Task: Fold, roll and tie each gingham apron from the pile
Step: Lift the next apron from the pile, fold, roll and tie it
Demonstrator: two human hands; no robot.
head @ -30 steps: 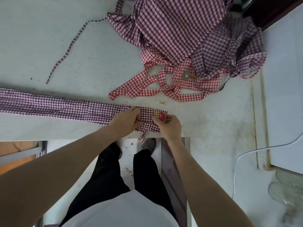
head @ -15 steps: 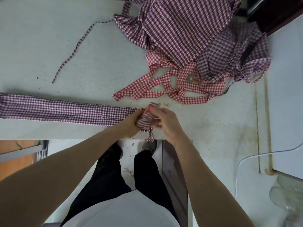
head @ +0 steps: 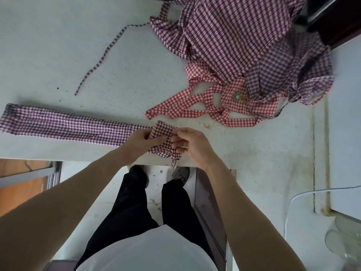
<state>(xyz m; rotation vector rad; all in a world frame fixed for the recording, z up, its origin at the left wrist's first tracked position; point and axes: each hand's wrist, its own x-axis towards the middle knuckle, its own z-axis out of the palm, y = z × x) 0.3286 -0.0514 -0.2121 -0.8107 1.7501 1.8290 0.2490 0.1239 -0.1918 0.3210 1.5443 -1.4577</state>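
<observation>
The rolled end's grown a turn since a second ago. Left hand (head: pixel 139 138) and right hand (head: pixel 192 144) both pinch the folded apron (head: pixel 68 127) roll, pile (head: pixel 234 36) behind.

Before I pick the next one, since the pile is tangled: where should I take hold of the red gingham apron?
Grip the red gingham apron by its flat straps, reaching from the left. They fan out free on the table, while its right side is buried under the purple aprons, so pulling there would likely drag the pile.
</observation>
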